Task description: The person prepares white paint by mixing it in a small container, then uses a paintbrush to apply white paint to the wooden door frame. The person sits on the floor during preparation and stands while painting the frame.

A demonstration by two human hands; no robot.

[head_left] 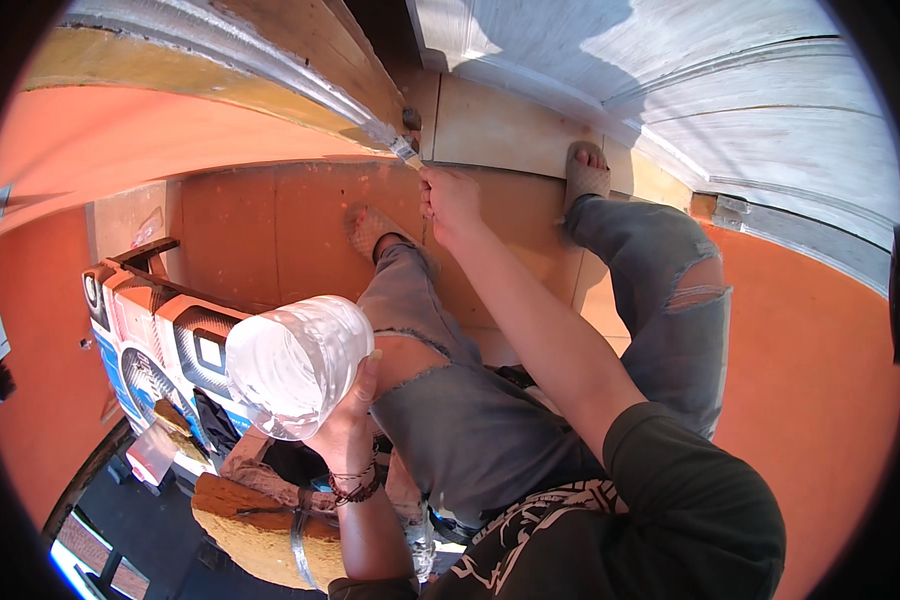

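My left hand [344,428] is wrapped round a clear, ribbed plastic container [335,335], which looks like a cut-off bottle. It is tilted, and whitish paint coats its inside. My right hand [453,205] reaches forward, its fingers closed on the handle of a paintbrush [406,152]. The bristles meet the low end of a wooden door frame [310,80], where a white-grey painted strip runs along the bare brown wood. Fingers hide most of the brush handle.
A white-painted panelled door [750,100] stands at the far right. Orange walls [200,125] flank the tiled floor [500,115]. By my left knee are a printed cardboard box [160,340] and a rough piece of wood [255,535]. My sandalled feet [588,175] rest on the tiles.
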